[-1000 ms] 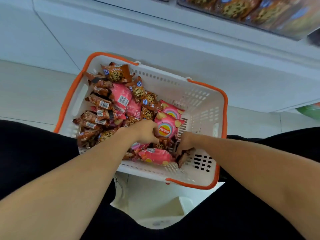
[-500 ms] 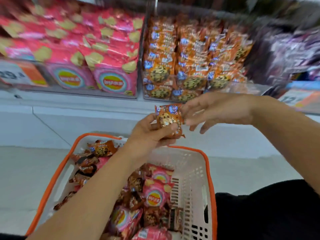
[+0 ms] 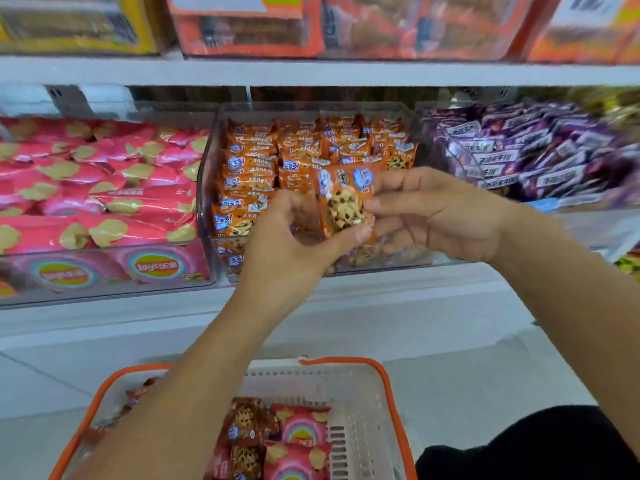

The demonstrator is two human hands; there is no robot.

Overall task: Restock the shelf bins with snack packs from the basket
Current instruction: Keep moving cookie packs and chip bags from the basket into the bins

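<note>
Left clear bin [image 3: 104, 268]: pink Lay's crisp bags. Middle clear bin [image 3: 214, 174]: orange chocolate-chip cookie packs in rows. Right bin [image 3: 446, 157]: purple packs, print unreadable. Cookie pack [image 3: 344, 202] is pinched by left hand [image 3: 294, 244] and right hand [image 3: 436, 213] fingers before the middle bin. Basket [image 3: 388, 382] below: cookie and crisp packs.

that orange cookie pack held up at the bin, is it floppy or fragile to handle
The cookie pack is probably light: the left hand and right hand hold it by fingertip pinches alone. Its glossy film wrapper looks thin and likely slippery and crinkly. The cookie pictured on it suggests brittle contents, so squeezing may crack them.
</note>
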